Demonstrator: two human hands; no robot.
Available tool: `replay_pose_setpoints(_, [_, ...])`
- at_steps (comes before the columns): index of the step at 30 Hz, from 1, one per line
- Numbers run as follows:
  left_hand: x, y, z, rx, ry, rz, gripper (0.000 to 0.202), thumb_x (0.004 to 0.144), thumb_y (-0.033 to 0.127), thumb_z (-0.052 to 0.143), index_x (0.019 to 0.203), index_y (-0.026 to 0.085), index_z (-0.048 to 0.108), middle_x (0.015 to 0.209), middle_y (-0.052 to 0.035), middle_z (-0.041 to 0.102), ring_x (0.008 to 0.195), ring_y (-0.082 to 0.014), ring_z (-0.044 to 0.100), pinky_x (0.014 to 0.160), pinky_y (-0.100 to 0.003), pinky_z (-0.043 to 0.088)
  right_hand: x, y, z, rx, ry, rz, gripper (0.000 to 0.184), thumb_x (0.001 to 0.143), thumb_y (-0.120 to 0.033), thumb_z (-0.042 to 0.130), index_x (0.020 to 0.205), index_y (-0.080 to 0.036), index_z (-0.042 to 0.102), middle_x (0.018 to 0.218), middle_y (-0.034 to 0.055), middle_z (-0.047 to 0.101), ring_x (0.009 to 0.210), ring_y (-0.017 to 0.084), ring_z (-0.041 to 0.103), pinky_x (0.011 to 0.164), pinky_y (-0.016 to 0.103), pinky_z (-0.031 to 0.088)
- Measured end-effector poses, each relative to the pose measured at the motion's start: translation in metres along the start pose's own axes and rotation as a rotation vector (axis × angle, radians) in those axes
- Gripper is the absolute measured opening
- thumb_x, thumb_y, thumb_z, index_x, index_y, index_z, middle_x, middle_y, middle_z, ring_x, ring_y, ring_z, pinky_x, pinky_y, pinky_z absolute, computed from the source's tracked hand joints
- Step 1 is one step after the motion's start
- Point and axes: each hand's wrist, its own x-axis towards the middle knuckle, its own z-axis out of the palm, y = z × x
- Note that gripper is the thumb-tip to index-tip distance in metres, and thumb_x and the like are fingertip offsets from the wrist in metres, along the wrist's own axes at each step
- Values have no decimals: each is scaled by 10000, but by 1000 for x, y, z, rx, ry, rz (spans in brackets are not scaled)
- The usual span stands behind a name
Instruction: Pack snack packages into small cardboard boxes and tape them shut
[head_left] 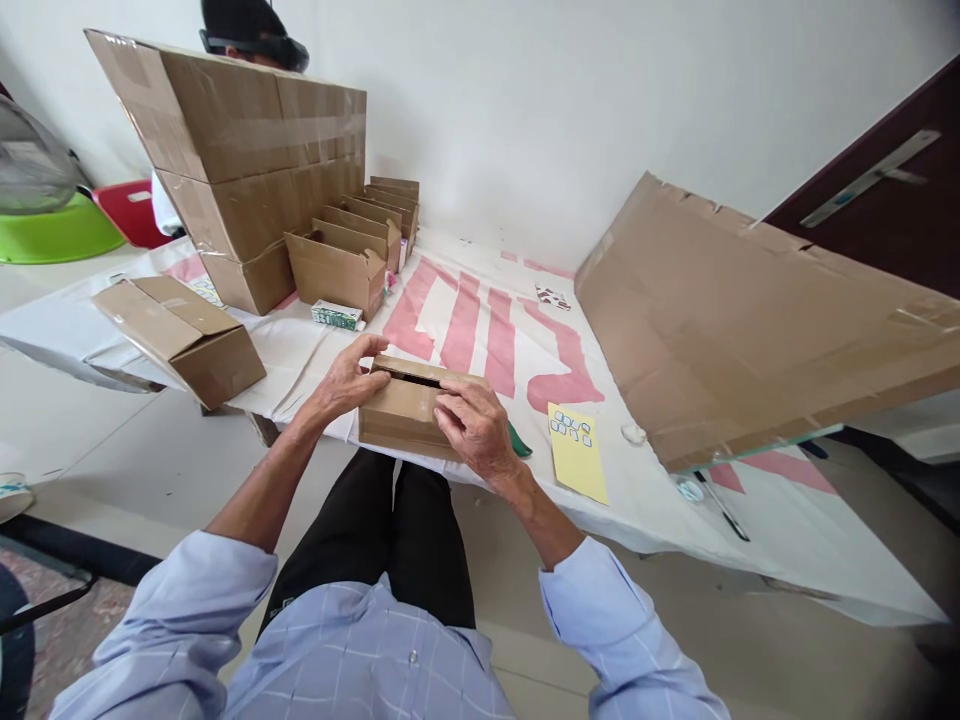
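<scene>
A small brown cardboard box (401,408) sits at the near edge of the table, its top flap almost down with a dark slit left. My left hand (346,382) grips its left end, thumb on top of the flap. My right hand (472,424) curls over its right front corner, fingers pressed on the lid. A green object (519,441) peeks out just right of my right hand.
A white and red banner (487,330) covers the table. A closed small box (184,335) lies at left. Several open small boxes (352,250) stand before a big carton stack (240,160), a small green-white packet (336,315) beside them. A large flat cardboard sheet (750,320) and a yellow sticker sheet (576,450) are at right. A person sits behind the stack.
</scene>
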Motion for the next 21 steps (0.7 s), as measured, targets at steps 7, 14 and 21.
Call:
replay_pose_setpoints(7, [6,-2,16,152,102,121,262,876,313,658,1094,215,765,1140,-90,792,1078,-287,734,893,-423,629,28,16,0,5,-50,132,250,1010,-184,726,1233,-254,815,1162,111,748,1118,318,681,1014,497,597])
replay_pose_setpoints(14, [2,-2,21,174,91,281,157,906,222,635,944,232,787,1030,-85,784,1016,-267,735,972,-448,612,51,35,-3,71,-233,149,182,947,-197,845,1126,-229,844,1045,72,712,1049,270,666,915,400,573])
replay_pose_setpoints(21, [1,-3,23,155,103,285,161,911,202,644,925,237,800,1032,-87,801,1032,-270,745,1003,-460,610,56,49,0,287,-313,195,89,990,-186,792,977,-227,870,927,32,712,866,186,676,804,327,531])
